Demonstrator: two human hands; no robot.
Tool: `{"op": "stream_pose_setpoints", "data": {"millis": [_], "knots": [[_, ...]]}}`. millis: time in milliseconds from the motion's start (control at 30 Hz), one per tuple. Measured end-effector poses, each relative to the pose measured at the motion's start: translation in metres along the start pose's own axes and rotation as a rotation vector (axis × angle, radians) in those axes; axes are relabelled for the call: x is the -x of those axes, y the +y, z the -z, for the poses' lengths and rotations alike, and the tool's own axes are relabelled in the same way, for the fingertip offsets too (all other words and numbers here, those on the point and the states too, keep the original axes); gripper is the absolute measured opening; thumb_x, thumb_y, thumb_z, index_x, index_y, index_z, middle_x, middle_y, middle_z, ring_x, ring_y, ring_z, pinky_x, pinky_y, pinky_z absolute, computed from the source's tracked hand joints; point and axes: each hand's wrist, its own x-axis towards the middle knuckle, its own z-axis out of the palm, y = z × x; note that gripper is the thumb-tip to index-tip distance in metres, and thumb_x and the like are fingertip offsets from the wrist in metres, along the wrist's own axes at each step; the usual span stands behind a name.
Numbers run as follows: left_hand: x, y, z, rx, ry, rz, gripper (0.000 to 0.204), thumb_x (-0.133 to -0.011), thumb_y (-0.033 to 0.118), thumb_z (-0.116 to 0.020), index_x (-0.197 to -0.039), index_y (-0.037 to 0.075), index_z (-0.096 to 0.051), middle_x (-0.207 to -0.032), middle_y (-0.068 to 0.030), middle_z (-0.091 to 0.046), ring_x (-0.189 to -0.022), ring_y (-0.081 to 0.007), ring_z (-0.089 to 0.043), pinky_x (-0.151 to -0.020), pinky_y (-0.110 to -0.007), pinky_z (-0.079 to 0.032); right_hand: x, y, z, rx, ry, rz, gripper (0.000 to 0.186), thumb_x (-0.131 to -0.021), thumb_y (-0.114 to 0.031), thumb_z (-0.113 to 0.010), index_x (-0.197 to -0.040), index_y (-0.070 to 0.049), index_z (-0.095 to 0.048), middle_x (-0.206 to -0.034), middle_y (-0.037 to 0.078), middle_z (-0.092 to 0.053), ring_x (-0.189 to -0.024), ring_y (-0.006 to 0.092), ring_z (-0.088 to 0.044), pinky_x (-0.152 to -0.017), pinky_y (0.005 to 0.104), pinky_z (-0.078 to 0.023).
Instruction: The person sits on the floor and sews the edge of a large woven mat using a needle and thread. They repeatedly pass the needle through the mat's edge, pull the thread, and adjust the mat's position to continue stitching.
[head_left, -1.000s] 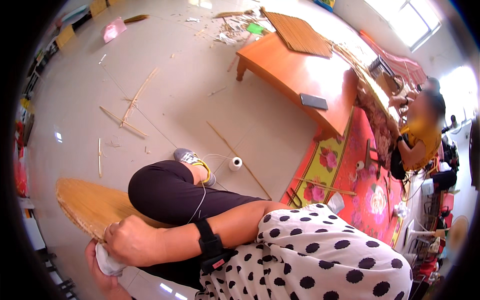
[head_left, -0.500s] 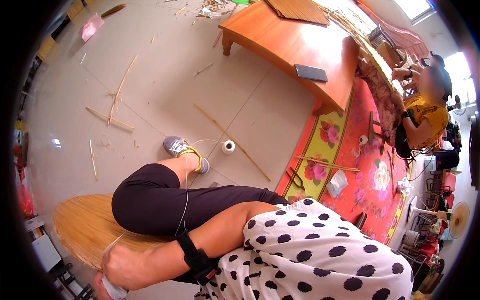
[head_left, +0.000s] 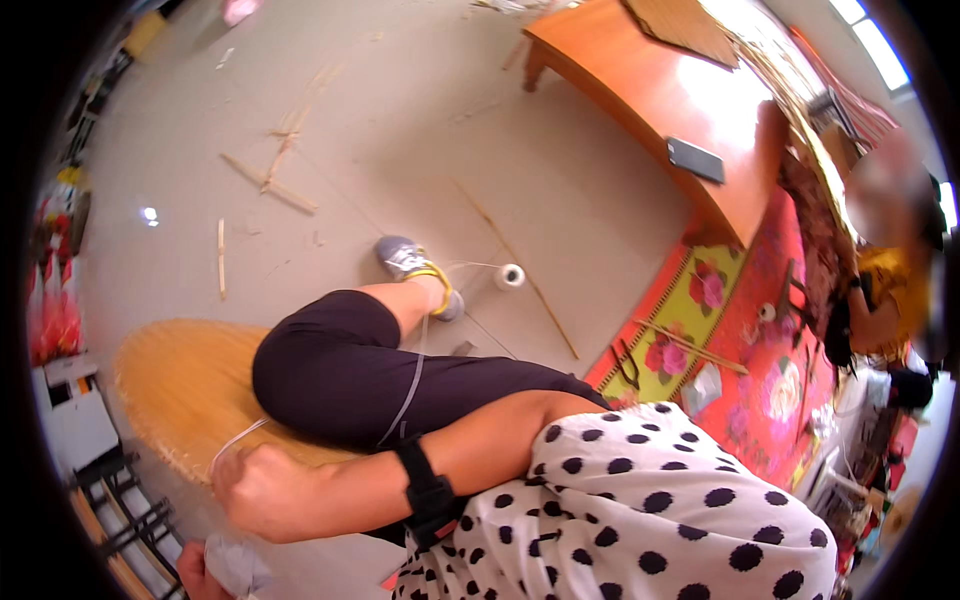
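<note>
My right hand [head_left: 265, 490], with a black strap on the forearm, is closed at the edge of an oval straw-coloured woven piece [head_left: 170, 390], with white thread [head_left: 245, 428] running from it. Below it my left hand [head_left: 195, 568], mostly out of frame, is by a crumpled white cloth [head_left: 230, 565] and seems to grip it. My dark-trousered leg [head_left: 350, 375] lies over the woven piece. A white spool of thread [head_left: 509, 276] sits on the floor beside my grey shoe [head_left: 405, 258], with a strand trailing over my leg.
An orange wooden table [head_left: 630, 90] at upper right bears a phone [head_left: 695, 160] and a mat [head_left: 680, 25]. A person in yellow [head_left: 895, 300] is at the right by a red floral mat [head_left: 770, 420] with scissors [head_left: 627, 365]. Reed pieces [head_left: 270, 185] lie on the floor.
My left hand with the white cloth has moved down, apart from my right hand. The thread now stretches from my right hand. The view has shifted, so the room appears moved.
</note>
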Motion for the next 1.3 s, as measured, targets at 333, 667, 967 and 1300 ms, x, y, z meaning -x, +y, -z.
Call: {"op": "stream_pose_setpoints", "data": {"millis": [333, 667, 967, 1300], "knots": [[0.048, -0.093, -0.067, -0.537, -0.073, -0.146, 0.004, -0.078, 0.002, -0.058, -0.08, -0.001, -0.06, -0.069, -0.0183, -0.057, -0.061, -0.0312, -0.059, -0.058, -0.039, -0.048, -0.005, 0.016, 0.046, -0.016, -0.049, 0.022, 0.015, -0.066, -0.014, -0.06, -0.07, 0.001, -0.057, -0.068, 0.012, -0.051, -0.059, 0.0222, -0.056, -0.043, 0.033, -0.045], [0.114, -0.191, -0.147, -0.558, -0.22, 0.155, 0.026, -0.077, 0.009, -0.068, -0.103, 0.004, -0.065, -0.103, -0.0185, -0.064, -0.094, -0.0389, -0.062, -0.082, -0.044, -0.051, -0.018, 0.014, 0.06, 0.012, -0.027, -0.079, 0.025, -0.086, -0.019, -0.065, -0.07, -0.004, -0.054, -0.057, 0.009, -0.055, -0.048, 0.026, -0.059, -0.041, 0.0362, -0.047], [0.013, -0.026, -0.125, 0.103, 0.676, -0.543, 0.035, -0.077, 0.001, -0.073, -0.111, 0.003, -0.063, -0.109, -0.0159, -0.064, -0.093, -0.0319, -0.064, -0.08, -0.034, -0.052, -0.021, 0.019, 0.071, 0.051, -0.055, -0.082, 0.023, -0.087, -0.013, -0.066, -0.068, -0.004, -0.056, -0.055, 0.012, -0.053, -0.047, 0.0311, -0.054, -0.043, 0.0397, -0.042], [-0.072, 0.053, -0.192, 0.604, 0.803, -0.698, 0.018, -0.08, -0.007, -0.068, -0.096, 0.0, -0.066, -0.091, -0.014, -0.064, -0.078, -0.0261, -0.064, -0.069, -0.03, -0.051, -0.024, 0.028, 0.074, 0.037, -0.018, -0.107, 0.018, -0.087, -0.011, -0.065, -0.072, -0.002, -0.06, -0.06, 0.015, -0.057, -0.053, 0.0329, -0.058, -0.048, 0.0388, -0.046]]}}
